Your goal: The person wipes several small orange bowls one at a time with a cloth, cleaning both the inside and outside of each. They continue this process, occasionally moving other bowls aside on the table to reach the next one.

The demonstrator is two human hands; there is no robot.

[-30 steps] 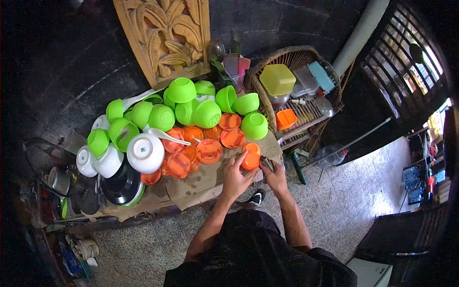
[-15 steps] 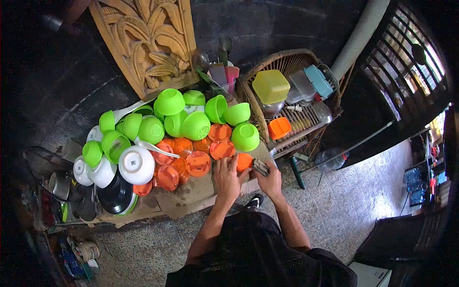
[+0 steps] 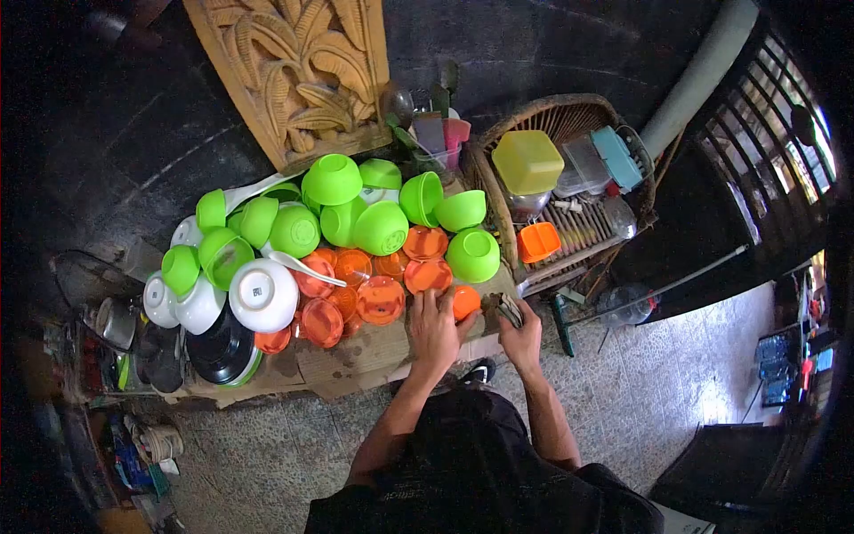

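My left hand (image 3: 434, 336) rests at the front of the cardboard-covered table, thumb and fingers around the near left side of a small round orange dish (image 3: 465, 301). In my right hand (image 3: 522, 340) is a bunched greyish cloth (image 3: 510, 310), pinched just right of the dish and apart from it. Beyond my left fingers lie several glossy orange saucers (image 3: 381, 300). Upturned and tilted green bowls (image 3: 382, 228) pile up behind them, with a green bowl (image 3: 473, 255) close to the orange dish.
White bowls (image 3: 264, 295) and a black bowl (image 3: 219, 345) sit at the left, with a white spoon (image 3: 305, 268) over the saucers. A wicker rack (image 3: 500, 200) with plastic containers stands right. A carved wooden panel (image 3: 302, 80) leans behind. Tiled floor (image 3: 614, 392) lies below.
My right hand with the cloth has moved slightly right, away from the orange dish. My left hand stays at the dish. The whole view has shifted a little.
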